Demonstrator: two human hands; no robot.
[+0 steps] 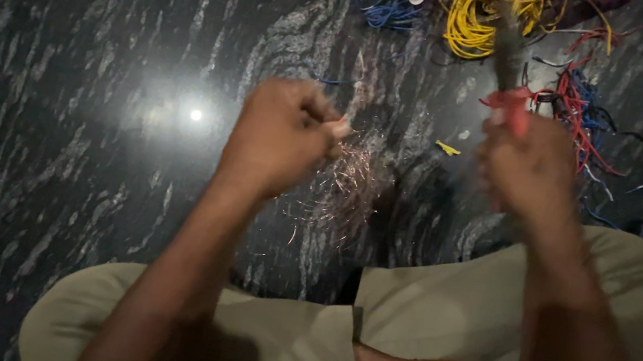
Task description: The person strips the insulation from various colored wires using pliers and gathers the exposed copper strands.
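The left hand [285, 137] is curled into a tight fist above the dark marbled floor [68, 118]; whatever thin thing it pinches is too fine to make out. The right hand [530, 169], blurred, is closed around a tool with red handles [511, 106] whose dark tip points away from the person. Between and below the hands, loose copper wire strands [343, 180] lie scattered on the floor. Beyond them sit a tangle of yellow wire [479, 10], a bunch of red and blue wires [577, 102] and a small yellow scrap [448, 148].
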